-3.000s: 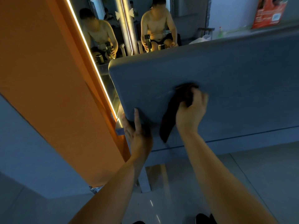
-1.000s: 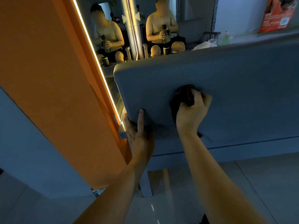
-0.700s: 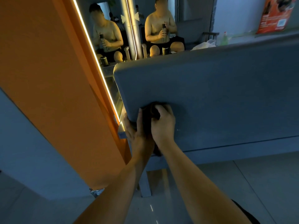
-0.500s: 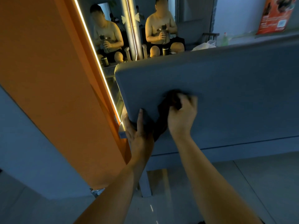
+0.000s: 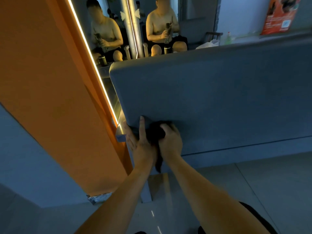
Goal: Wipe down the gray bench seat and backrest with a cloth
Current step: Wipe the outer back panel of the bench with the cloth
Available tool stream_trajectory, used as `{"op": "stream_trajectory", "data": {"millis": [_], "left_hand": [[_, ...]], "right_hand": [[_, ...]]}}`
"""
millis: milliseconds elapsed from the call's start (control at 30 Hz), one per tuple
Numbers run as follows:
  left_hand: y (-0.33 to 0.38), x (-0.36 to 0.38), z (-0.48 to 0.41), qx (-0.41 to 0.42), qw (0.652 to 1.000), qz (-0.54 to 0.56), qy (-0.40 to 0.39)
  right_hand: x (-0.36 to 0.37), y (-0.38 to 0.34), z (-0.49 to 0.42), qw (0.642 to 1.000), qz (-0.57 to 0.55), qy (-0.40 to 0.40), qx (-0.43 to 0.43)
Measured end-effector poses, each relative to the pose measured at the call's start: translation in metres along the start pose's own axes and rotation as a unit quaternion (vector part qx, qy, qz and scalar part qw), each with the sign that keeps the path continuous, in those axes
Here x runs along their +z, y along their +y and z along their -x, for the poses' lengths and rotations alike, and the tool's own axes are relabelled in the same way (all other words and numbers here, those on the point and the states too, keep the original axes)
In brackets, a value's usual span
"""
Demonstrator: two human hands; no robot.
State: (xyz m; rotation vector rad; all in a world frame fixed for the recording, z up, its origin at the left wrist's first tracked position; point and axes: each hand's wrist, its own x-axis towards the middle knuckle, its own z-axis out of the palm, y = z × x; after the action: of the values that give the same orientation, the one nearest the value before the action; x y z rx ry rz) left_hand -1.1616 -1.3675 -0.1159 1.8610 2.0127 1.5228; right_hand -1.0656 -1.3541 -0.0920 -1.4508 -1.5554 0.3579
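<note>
While the orange panel [image 5: 59,98] and its light strip [image 5: 94,65] sit unchanged at far left, the left hand [image 5: 141,144] has not moved either: it holds the bench [image 5: 219,98] at the lower-left corner, thumb straight up on the gray face, fingers round the end edge, bracing. Cloth [image 5: 154,131], dark and bunched, is now at that same corner, touching the left thumb, with a tail hanging down between the wrists below the bench edge. Right hand [image 5: 171,143] grips it, fingers curled over the wad and pressing it to the face. Change: half a second ago this hand and cloth were further up and right on the face; now pulled back down-left, tight against the left hand. A second ago it was also out right, so this reads as short back-and-forth strokes over one patch. Likely meaning: left corner area is getting scrubbed, the stroke is at its near end, and the next pass probably goes right again. Most of the face to the right looks not yet covered. Cannot tell whether this pad is seat or backrest.
</note>
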Motion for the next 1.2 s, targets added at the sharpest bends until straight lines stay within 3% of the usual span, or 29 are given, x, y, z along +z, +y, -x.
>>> {"op": "stream_trajectory", "data": {"millis": [67,167,233,333,433,767,833,933,1000,1067,1200], "left_hand": [[-0.002,0.004,0.011,0.008,1.0,-0.01,-0.01],[-0.01,0.015,0.03,0.019,0.999,-0.032,-0.018],[-0.012,0.027,0.043,-0.002,0.999,-0.031,-0.04],[-0.013,0.049,0.059,-0.019,0.994,-0.043,-0.103],[-0.019,0.063,0.063,-0.024,0.993,-0.026,-0.11],[-0.022,0.067,0.066,-0.043,0.989,-0.008,-0.143],[-0.024,0.063,0.064,-0.048,0.985,-0.024,-0.167],[-0.03,0.059,0.062,-0.041,0.978,-0.05,-0.2],[-0.033,0.06,0.063,-0.033,0.977,-0.058,-0.201],[-0.032,0.065,0.064,-0.035,0.98,-0.044,-0.193],[-0.029,0.071,0.066,-0.051,0.985,-0.011,-0.167]], "right_hand": [[-0.009,0.006,-0.004,0.999,0.01,0.027,0.013],[-0.043,0.008,-0.023,0.984,-0.049,0.169,0.043],[-0.055,0.011,-0.036,0.973,-0.077,0.214,0.043],[-0.037,0.02,-0.031,0.985,-0.052,0.164,0.009],[-0.005,0.051,-0.014,0.993,-0.002,0.109,-0.034],[0.0,0.08,0.004,0.995,-0.037,0.041,0.087],[-0.014,0.077,-0.004,0.99,-0.054,0.065,0.117],[-0.043,0.065,-0.028,0.971,-0.094,0.194,0.102],[-0.052,0.059,-0.041,0.963,-0.109,0.229,0.088],[-0.042,0.058,-0.038,0.968,-0.103,0.214,0.077],[0.002,0.076,-0.008,0.989,-0.084,0.107,0.052]]}}
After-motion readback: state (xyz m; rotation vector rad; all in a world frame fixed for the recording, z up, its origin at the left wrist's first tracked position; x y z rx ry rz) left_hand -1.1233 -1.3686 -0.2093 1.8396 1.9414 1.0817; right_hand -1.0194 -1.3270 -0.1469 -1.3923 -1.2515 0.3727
